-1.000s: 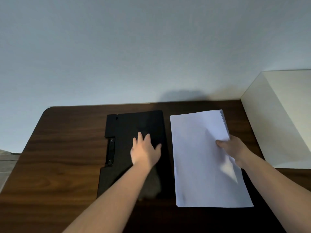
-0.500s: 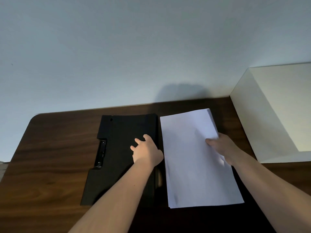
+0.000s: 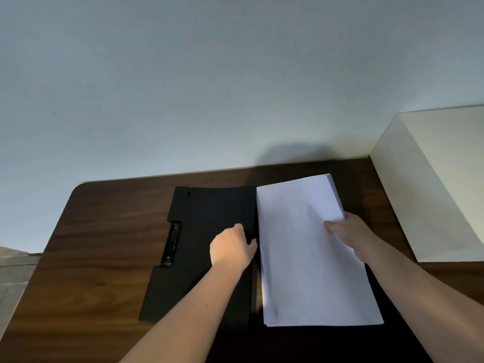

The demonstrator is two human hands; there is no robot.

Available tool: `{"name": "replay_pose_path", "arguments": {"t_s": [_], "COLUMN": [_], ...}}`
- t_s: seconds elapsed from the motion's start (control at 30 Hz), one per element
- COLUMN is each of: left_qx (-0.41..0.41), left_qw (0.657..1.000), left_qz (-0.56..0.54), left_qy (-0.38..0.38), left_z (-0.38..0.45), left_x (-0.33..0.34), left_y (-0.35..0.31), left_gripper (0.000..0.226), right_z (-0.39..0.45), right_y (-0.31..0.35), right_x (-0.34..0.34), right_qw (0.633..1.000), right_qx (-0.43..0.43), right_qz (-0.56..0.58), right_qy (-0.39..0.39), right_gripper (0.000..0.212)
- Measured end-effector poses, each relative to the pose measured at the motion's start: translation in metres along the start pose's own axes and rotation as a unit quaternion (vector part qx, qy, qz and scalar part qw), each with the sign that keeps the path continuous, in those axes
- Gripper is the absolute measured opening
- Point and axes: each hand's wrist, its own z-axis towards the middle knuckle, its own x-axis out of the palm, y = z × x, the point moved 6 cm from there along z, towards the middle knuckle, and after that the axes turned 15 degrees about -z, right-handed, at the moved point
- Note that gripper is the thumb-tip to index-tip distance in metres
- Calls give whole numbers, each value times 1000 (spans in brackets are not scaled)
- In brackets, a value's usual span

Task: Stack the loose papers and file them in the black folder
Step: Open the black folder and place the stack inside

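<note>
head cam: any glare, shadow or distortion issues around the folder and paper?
Head view: dim overall; black folder loses detail against the dark table, especially near the bottom. Paper stack reads bright, unclipped, shaded by the right hand. Soft shadow on the wall. Wide-angle bends the table's edges. No glare.

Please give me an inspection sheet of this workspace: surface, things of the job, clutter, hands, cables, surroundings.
Surface: dark wooden table, rounded far-left corner.
Job's things: black folder flat, its metal clip at the left edge; paper stack beside it on the right, squared.
Clutter: nothing seen.
Hands: left hand curled at the folder's right edge; right hand pinching the stack's right edge, thumb on top.
Cables: nothing seen.
Surroundings: plain pale wall behind; cream box at the right.
</note>
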Motion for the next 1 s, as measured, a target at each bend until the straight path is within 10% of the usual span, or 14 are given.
{"name": "replay_pose_path", "arguments": {"t_s": [0.57,1.0], "left_qx": [4,-211], "left_qw": [969,967], "left_qz": [-202,56], "left_qy": [-140,-134], "left_z": [-3,9], "left_x": [-225,-217], "left_y": [54,219], "left_gripper": [56,88], "right_z": [-17,-12], "right_y": [47,108], "right_x": [-7,84], "right_qw": [993,995], "right_qx": [-26,-45], "right_qz": [85,-43], "right_qy": [73,76], "right_gripper": [25,45]}}
